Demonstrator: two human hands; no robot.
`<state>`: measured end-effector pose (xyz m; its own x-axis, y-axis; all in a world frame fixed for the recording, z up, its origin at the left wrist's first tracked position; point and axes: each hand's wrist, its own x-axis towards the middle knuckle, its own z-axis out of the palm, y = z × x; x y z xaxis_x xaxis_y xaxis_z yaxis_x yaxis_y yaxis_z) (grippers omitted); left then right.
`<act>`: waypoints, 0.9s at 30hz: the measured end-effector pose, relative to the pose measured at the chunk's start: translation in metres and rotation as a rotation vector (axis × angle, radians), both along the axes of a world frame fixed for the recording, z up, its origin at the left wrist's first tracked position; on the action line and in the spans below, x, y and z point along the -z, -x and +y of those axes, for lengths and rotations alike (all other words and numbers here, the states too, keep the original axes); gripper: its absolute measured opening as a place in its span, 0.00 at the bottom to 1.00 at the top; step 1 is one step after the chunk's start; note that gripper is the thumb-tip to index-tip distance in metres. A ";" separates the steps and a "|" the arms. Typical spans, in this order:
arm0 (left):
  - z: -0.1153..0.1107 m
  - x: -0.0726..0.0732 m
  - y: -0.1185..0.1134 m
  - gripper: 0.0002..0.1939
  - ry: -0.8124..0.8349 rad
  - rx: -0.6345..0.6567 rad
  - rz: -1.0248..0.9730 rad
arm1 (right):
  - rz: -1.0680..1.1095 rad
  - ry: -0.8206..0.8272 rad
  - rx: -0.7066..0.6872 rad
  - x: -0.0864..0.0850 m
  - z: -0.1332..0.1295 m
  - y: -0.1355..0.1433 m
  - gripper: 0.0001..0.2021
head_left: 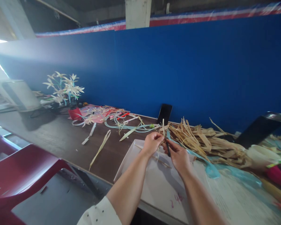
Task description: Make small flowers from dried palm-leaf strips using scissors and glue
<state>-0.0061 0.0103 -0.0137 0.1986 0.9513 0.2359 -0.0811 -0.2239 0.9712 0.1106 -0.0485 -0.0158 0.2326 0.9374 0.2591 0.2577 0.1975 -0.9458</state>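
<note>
My left hand (153, 143) is closed, thumb and fingers pinching a narrow pale husk strip (163, 125) that stands up above the fingertips. Close beside it, my right hand (179, 157) grips a slim black tool (168, 148), possibly scissors; its tip is at the left fingertips and too small to make out. Both hands are over a white shallow tray (150, 184) with handwritten pink marks. Thin strips (162, 162) lie on the tray below the hands. A heap of dried tan husks (201, 140) spreads just right of my right hand.
A black phone (165, 113) leans on the blue partition (201, 68). Left on the dark table (61, 134) are pale-blue tubing (135, 128), a loose husk strip (100, 150), a white flower arrangement (65, 86) and a kettle-like appliance (18, 95). A white cup (263, 156) stands right; a red chair (25, 168) stands left.
</note>
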 end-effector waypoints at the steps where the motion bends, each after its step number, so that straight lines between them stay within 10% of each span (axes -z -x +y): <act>1: 0.000 -0.001 0.000 0.11 0.001 0.005 -0.002 | -0.015 -0.001 0.007 0.000 0.000 0.000 0.24; 27: 0.003 -0.011 0.010 0.10 0.177 -0.119 -0.189 | -0.049 0.098 -0.045 -0.001 -0.004 0.007 0.22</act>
